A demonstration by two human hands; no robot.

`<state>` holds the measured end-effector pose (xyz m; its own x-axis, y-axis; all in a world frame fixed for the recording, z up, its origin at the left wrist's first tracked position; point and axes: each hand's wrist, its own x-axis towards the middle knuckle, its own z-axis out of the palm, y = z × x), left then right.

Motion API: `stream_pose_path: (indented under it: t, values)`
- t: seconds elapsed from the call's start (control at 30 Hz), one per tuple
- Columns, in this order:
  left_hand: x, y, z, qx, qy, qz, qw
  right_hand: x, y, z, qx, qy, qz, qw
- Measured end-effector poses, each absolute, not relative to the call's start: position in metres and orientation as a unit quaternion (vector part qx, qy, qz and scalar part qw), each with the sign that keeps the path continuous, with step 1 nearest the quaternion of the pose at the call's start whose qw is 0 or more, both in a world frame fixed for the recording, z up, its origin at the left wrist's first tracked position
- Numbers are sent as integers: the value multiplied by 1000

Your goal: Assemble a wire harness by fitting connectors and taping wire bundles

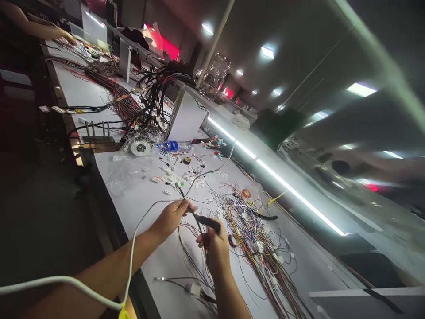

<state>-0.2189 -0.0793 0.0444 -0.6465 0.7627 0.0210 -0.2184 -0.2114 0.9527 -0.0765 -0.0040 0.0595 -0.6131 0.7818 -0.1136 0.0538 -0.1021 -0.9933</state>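
Note:
My left hand (172,217) is closed, thumb and fingertips pinching a thin black cable (181,192) whose end sticks out past the fingers. My right hand (217,252) is curled around a thicker black tube-like piece (206,221), which slants up toward the left fingertips. Whether it is tubing or a tape roll seen edge-on is unclear. Below the hands, loose wires with a white connector (195,290) run down the white table (159,261). A white cord (133,248) passes in front of my left forearm and behind the left hand.
Right of my hands lies a large tangle of coloured wires (255,235). Small white connectors (174,177), a plastic bottle (172,145) and a white spool (141,148) lie farther up. A lit light bar (299,195) edges the shelf. Another person's arm (43,30) reaches over the far bench.

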Motion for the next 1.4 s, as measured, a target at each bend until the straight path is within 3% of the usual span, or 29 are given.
stream_pose_path:
  t: [0.1,0.17,0.3,0.4,0.6,0.7,0.87,0.97,1.1,1.2,1.27,1.4]
  values:
    - [-213,-74,48,229,432,786,377,-68,9,57,-396,-484,752,206]
    - [-213,-71,53,261,456,766,370,-64,8,61,-373,-493,759,206]
    - [-219,-69,59,336,578,685,292,-68,-9,74,-244,-699,629,236]
    - [-220,-68,56,266,564,711,324,-71,-14,76,-193,-793,514,263]
    - [-195,-65,45,23,393,797,458,-61,3,58,-360,-516,723,285]
    - [-175,-65,44,44,364,774,516,-58,6,54,-351,-481,752,284]
    - [-172,-67,47,189,420,775,432,-57,7,54,-414,-447,758,234]
    - [-186,-70,53,321,523,703,359,-52,6,56,-396,-463,764,214]
    - [-198,-74,63,379,619,625,289,-45,-1,58,-300,-626,675,249]
    - [-197,-72,63,356,615,630,313,-45,-6,57,-203,-794,512,257]
    - [-193,-69,57,313,598,653,343,-47,-6,55,-201,-806,480,282]
    - [-183,-62,45,234,504,737,384,-45,4,54,-366,-574,665,308]
